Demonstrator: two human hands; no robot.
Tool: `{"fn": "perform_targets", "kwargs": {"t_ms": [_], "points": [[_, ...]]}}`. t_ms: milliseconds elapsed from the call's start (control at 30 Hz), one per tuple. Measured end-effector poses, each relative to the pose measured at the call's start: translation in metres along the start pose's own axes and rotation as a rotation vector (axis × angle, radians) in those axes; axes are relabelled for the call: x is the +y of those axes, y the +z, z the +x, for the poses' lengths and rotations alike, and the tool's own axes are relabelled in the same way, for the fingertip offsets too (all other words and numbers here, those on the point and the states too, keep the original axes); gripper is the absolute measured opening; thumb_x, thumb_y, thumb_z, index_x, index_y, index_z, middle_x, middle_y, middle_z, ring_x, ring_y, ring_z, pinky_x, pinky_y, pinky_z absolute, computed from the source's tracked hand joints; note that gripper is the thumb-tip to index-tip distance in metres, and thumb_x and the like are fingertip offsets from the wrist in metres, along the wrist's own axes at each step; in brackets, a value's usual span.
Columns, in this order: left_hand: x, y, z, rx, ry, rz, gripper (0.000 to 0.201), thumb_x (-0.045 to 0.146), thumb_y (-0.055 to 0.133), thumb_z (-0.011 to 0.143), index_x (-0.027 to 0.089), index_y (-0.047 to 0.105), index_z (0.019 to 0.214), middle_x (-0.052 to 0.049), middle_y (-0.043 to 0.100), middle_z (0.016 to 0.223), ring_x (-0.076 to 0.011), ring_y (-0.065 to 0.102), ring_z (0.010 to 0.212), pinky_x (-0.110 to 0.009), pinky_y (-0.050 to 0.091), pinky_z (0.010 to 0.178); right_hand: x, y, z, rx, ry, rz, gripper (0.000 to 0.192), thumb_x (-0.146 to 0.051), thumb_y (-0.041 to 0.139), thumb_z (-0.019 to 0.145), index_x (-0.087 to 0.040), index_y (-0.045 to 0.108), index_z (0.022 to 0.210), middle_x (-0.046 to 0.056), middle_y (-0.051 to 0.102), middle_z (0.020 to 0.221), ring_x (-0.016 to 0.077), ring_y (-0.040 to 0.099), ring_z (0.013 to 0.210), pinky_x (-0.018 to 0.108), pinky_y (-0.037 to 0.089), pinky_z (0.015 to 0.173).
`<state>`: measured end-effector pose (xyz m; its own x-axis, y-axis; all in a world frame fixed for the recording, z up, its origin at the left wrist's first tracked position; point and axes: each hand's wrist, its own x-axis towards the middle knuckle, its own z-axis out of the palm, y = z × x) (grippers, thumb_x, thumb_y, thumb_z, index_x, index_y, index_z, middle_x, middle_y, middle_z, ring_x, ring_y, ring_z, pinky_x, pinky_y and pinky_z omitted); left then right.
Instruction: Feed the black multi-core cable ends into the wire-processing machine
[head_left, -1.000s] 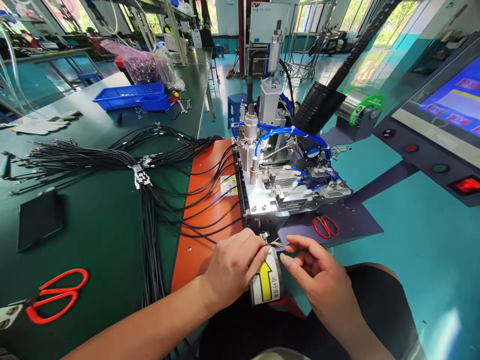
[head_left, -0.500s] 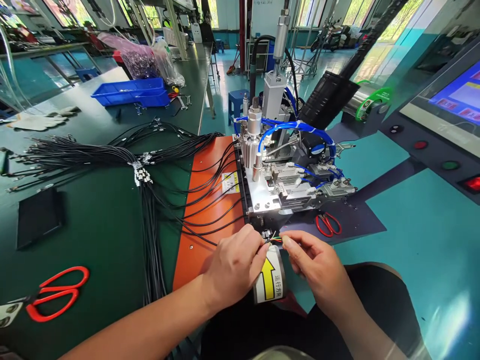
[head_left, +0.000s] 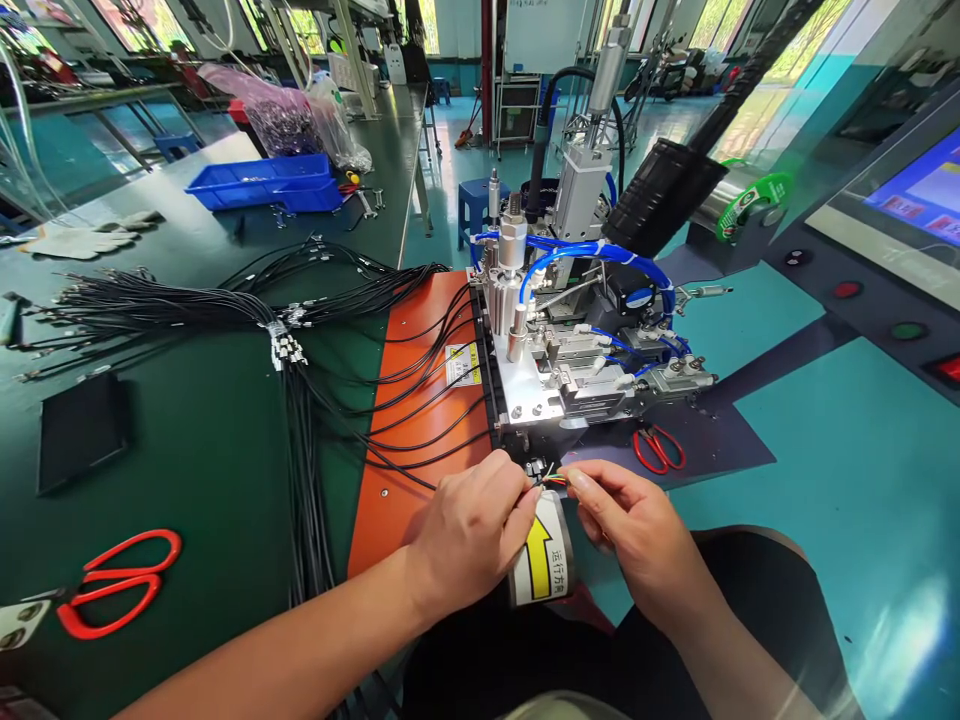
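My left hand is closed on a black cable near its stripped end, just in front of the machine. Thin coloured wires, with green, yellow and red among them, fan out of that end. Pinched between thumb and forefinger of my right hand are the tips of these wires. Below both hands sits a round drum bearing a yellow arrow label. More black cables run across the orange plate into the machine's left side.
Bundled black cables lie on the green table, left of the orange plate. Red-handled scissors rest at front left, and small red-handled snips lie right of the machine. A blue bin stands farther back. A control panel rises at right.
The machine's upright actuator and hose at the back have shifted right and up. Both hands keep their hold on the cable and wires, almost unmoved.
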<state>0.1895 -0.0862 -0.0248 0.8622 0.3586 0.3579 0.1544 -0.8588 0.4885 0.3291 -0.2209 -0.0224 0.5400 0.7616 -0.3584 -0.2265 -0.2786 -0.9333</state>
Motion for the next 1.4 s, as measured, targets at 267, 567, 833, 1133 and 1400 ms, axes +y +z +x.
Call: {"fn": "perform_targets", "kwargs": {"t_ms": [267,567,833,1133,1400], "points": [[0.0,0.0,0.001,0.005,0.005,0.011,0.019,0.023,0.049,0.097,0.016,0.059,0.082,-0.003,0.054,0.076,-0.0149,0.052,0.067,-0.03,0.037,0.059,-0.004,0.003,-0.001,-0.019,0.013,0.024,0.038,-0.055,0.064,0.088,-0.017,0.064,0.091,-0.003,0.04,0.062,0.0096,0.032,0.057,0.025,0.023,0.051],[0.0,0.001,0.0,0.004,0.001,0.038,0.019,0.024,0.049,0.097,0.017,0.059,0.082,-0.003,0.055,0.076,-0.0153,0.052,0.068,-0.031,0.036,0.059,-0.002,0.004,0.002,0.003,0.015,0.042,0.038,-0.055,0.065,0.087,-0.017,0.064,0.093,-0.004,0.04,0.061,0.0096,0.032,0.057,0.024,0.022,0.05],[0.0,0.0,0.0,0.005,-0.015,-0.022,0.017,0.023,0.05,0.097,0.016,0.059,0.084,-0.003,0.055,0.077,-0.0149,0.052,0.068,-0.03,0.038,0.06,0.006,0.001,0.001,-0.014,0.057,0.104,0.037,-0.052,0.067,0.087,-0.017,0.065,0.097,-0.003,0.041,0.064,0.009,0.032,0.057,0.024,0.02,0.05],[0.001,-0.002,0.001,0.002,-0.032,-0.083,0.017,0.023,0.05,0.097,0.015,0.061,0.087,-0.004,0.056,0.079,-0.0146,0.053,0.069,-0.029,0.04,0.061,-0.001,0.003,0.004,-0.041,-0.004,0.049,0.037,-0.048,0.071,0.085,-0.016,0.07,0.103,-0.002,0.049,0.068,0.0079,0.034,0.058,0.023,0.025,0.051],[0.0,-0.001,0.0,0.01,-0.023,-0.086,0.016,0.023,0.05,0.097,0.016,0.06,0.087,-0.004,0.056,0.079,-0.0148,0.054,0.069,-0.029,0.041,0.062,-0.001,0.007,0.006,-0.034,-0.023,0.079,0.034,-0.046,0.074,0.082,-0.017,0.072,0.099,-0.002,0.051,0.069,0.0076,0.035,0.058,0.022,0.026,0.05]]}}
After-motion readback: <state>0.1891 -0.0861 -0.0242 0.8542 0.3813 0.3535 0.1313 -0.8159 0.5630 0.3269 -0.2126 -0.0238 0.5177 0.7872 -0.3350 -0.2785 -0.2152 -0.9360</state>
